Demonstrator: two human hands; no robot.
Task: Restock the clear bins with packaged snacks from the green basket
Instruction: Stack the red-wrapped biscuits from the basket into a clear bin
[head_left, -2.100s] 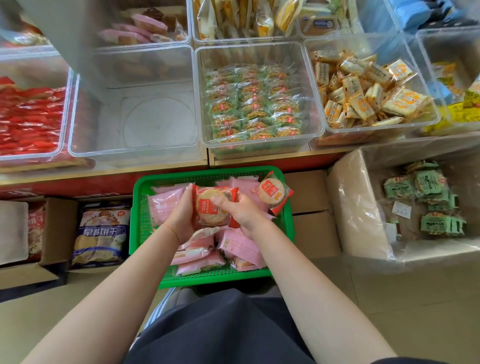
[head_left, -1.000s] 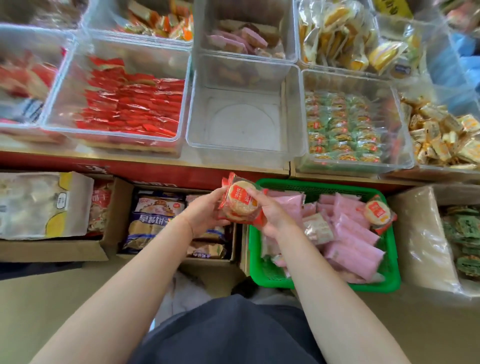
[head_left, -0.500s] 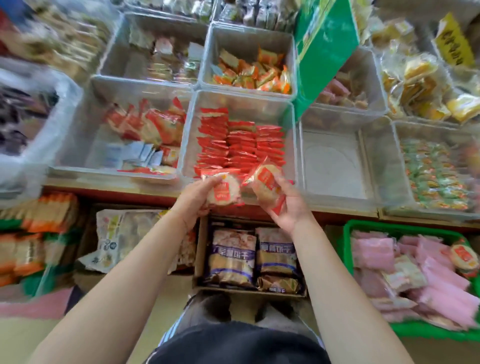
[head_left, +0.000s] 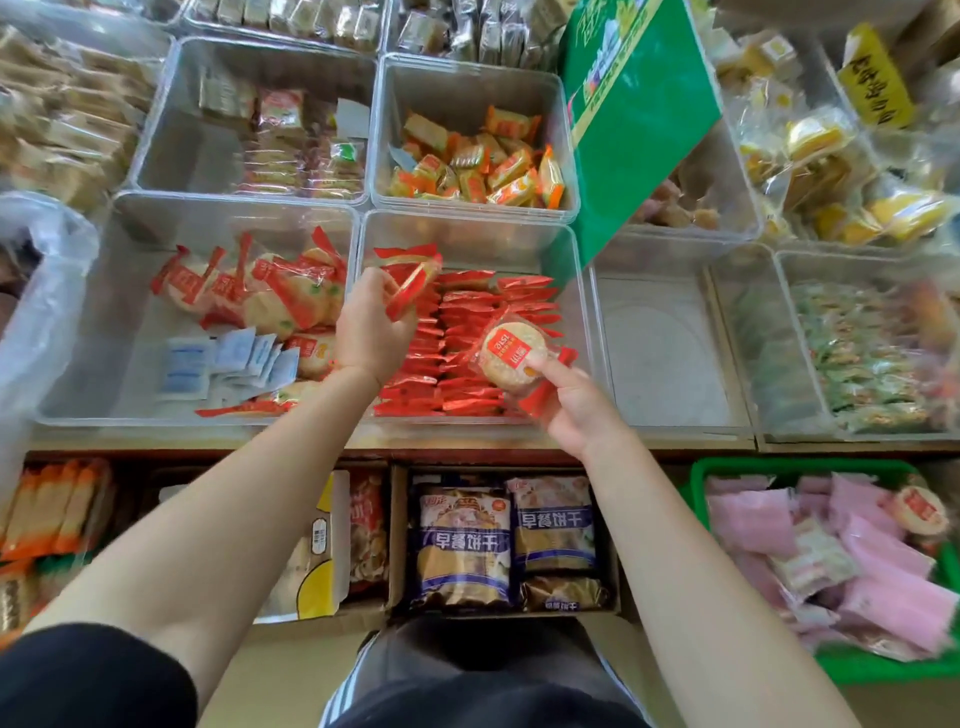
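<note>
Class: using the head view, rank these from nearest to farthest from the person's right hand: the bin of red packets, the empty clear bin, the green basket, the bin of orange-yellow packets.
1. Bin of red packets, under the right hand.
2. Empty clear bin, just right.
3. Green basket, lower right, and bin of orange-yellow packets, behind: too close to call.

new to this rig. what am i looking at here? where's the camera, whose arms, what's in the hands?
There is no robot: a person wears one wide-angle camera on the head, looking forward and down, so the two bare arms are their own. The left hand grips a red-wrapped round cracker pack, seen edge-on. The right hand pinches another cracker pack, its red label facing up. Both hang over a clear bin holding rows of red packs. The bin to its right looks empty. Cartons with blue biscuit bags sit below the shelf. The green basket at lower right holds pink packs and one more round cracker pack.
</note>
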